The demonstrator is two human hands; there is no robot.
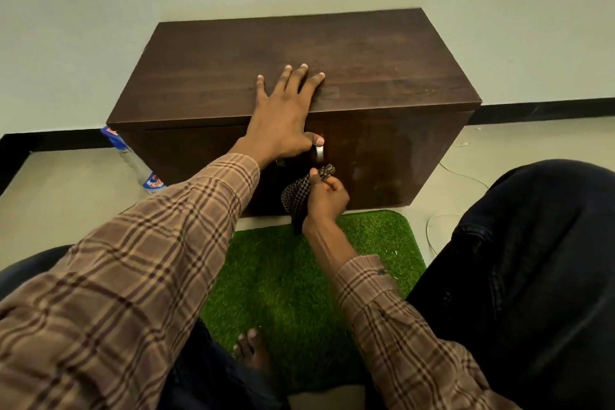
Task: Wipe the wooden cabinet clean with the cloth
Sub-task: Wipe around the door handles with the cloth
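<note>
Plastic bottle (139,163) lying at the wooden cabinet's (382,53) left end, cabinet long axis running left-right along the wall, left hand (283,110) flat on its top, fingers spread, right hand (327,195) gripping checked cloth (296,198) against the front face, below the metal handle (319,153), green mat (283,276) beneath

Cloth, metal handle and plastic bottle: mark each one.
cloth (297,195), head view, on the checked fold beside the right hand.
metal handle (319,153), head view, on its curved silver bar.
plastic bottle (138,167), head view, on its clear body.

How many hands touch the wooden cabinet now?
1. The left hand lies flat on the cabinet top edge. The right hand grips the cloth at the front; its contact is unclear.
</note>
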